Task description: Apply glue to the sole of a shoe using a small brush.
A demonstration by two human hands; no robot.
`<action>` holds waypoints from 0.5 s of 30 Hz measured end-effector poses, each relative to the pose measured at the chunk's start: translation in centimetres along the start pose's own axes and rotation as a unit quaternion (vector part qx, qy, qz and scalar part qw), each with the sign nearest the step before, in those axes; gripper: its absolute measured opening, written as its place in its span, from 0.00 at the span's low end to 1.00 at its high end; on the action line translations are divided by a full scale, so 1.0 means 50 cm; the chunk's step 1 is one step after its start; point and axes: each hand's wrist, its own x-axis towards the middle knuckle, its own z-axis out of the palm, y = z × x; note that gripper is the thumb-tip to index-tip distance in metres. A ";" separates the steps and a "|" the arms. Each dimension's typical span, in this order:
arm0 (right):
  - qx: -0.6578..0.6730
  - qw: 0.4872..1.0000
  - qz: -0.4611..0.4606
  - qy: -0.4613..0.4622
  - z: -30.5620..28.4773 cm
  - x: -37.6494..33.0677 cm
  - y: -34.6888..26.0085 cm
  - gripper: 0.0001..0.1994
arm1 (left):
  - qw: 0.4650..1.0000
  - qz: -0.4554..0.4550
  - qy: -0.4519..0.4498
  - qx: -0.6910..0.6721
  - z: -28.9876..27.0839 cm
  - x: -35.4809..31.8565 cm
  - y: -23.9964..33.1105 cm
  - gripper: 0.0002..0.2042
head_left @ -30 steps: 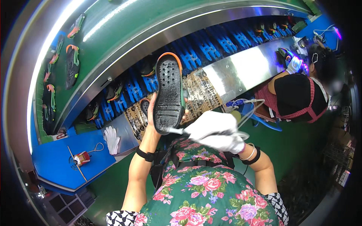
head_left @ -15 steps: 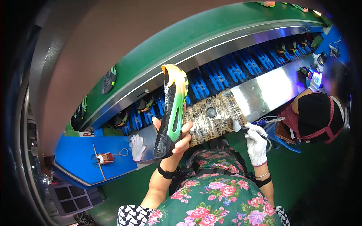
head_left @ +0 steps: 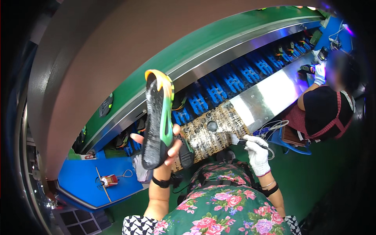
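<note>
My left hand (head_left: 166,150) holds a shoe (head_left: 156,117) upright by its heel end, dark sole facing me, green and orange upper on the right side. My right hand (head_left: 256,150), in a white glove, is lowered to the right and grips a small brush (head_left: 239,141) over the glue-stained work pad (head_left: 211,133). A second dark sole (head_left: 186,154) lies on the pad just below the raised shoe.
Blue carriers (head_left: 231,80) with shoes run along a steel-edged conveyor (head_left: 235,51) under a green hood. A white glove (head_left: 139,168) and a small red tool (head_left: 109,180) lie on the blue table at left. Another person (head_left: 329,105) in a red apron works at right.
The shoe has been lifted higher and turned from sole-on to nearly edge-on. My right hand left the shoe and dropped to the right with the brush. The view tilted upward.
</note>
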 end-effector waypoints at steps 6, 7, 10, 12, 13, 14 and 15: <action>-0.043 0.999 0.001 -0.025 0.016 0.004 0.013 0.11 | 0.987 0.011 -0.008 0.161 -0.058 0.162 0.203 0.56; -0.048 0.998 -0.009 -0.038 0.026 0.004 0.014 0.11 | 0.987 0.025 0.015 0.159 -0.075 0.183 0.233 0.56; -0.065 0.997 -0.004 -0.042 0.047 0.003 0.026 0.12 | 0.954 0.158 0.245 -0.063 -0.114 0.215 0.273 0.54; -0.075 0.996 -0.002 -0.040 0.040 -0.007 0.034 0.13 | 0.944 0.203 0.236 -0.107 -0.126 0.201 0.270 0.52; -0.082 0.996 0.000 -0.036 0.038 -0.010 0.034 0.13 | 0.928 0.249 0.232 -0.151 -0.131 0.198 0.268 0.50; -0.073 0.997 0.001 -0.031 0.031 -0.005 0.035 0.12 | 0.932 0.258 0.233 -0.107 -0.140 0.198 0.276 0.51; -0.072 0.997 0.001 -0.034 0.031 -0.006 0.035 0.12 | 0.932 0.259 0.232 -0.104 -0.142 0.193 0.286 0.51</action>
